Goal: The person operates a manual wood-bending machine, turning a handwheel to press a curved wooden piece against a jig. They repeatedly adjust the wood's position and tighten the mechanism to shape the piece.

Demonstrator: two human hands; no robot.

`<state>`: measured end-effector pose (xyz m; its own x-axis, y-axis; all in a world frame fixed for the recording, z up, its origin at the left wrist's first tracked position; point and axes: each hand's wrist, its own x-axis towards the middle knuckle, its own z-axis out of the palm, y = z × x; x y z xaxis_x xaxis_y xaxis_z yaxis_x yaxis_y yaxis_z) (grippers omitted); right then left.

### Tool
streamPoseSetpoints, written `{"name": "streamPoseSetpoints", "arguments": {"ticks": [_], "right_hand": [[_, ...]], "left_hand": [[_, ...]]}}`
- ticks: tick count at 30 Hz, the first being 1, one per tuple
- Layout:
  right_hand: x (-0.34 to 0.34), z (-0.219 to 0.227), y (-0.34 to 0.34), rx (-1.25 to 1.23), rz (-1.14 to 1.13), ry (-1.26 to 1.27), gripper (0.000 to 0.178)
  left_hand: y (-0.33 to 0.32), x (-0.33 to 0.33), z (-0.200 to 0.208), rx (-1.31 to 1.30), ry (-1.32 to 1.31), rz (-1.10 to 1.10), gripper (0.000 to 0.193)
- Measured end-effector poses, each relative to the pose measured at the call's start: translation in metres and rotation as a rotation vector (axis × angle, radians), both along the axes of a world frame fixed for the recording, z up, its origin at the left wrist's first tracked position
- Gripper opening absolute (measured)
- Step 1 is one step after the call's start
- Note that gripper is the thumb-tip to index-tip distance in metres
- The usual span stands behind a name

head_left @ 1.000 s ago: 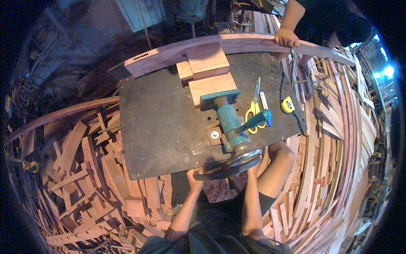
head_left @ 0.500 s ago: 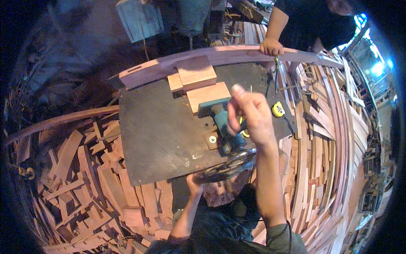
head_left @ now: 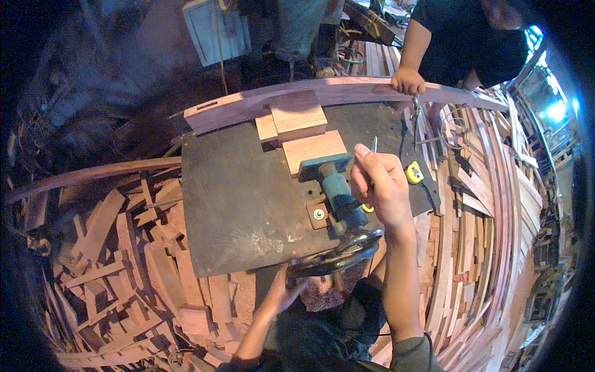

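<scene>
A black handwheel sits at the near end of a teal screw clamp. My left hand is closed at the wheel's left rim, its fingers partly hidden beneath it. My right hand is raised over the clamp's right side, fingers curled and thumb up. A thin pointed tip and a bit of yellow show beside it; whether it holds them I cannot tell. The clamp's plate faces a flat wood block. Beyond it another block lies against a long wooden beam across the dark metal table.
Another person's hand rests on the beam at the far right. A yellow tape measure lies at the table's right edge. Wood offcuts are heaped at the left; long boards lie at the right. A pale box stands behind.
The whole view has shifted, so the table sits slightly lower and further right. My right hand has moved slightly nearer me and right. My left hand stays at the handwheel.
</scene>
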<state>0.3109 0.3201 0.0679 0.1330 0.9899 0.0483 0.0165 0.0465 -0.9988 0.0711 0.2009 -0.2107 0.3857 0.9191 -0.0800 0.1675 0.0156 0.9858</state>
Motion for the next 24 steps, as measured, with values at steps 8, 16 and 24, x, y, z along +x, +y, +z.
{"name": "streamPoseSetpoints", "arguments": {"ticks": [8,16,24], "right_hand": [[0.0,0.003,0.0,0.045,-0.01,-0.068,0.055],[0.002,0.01,0.002,0.036,0.041,-0.049,0.054],[0.043,-0.011,-0.001,0.046,-0.107,0.385,0.051]], "left_hand": [[0.184,-0.087,0.21,0.256,0.289,-0.069,0.023],[0.415,-0.062,0.222,1.216,0.832,-0.026,0.036],[0.459,-0.054,0.183,0.93,0.674,-0.063,0.033]]}}
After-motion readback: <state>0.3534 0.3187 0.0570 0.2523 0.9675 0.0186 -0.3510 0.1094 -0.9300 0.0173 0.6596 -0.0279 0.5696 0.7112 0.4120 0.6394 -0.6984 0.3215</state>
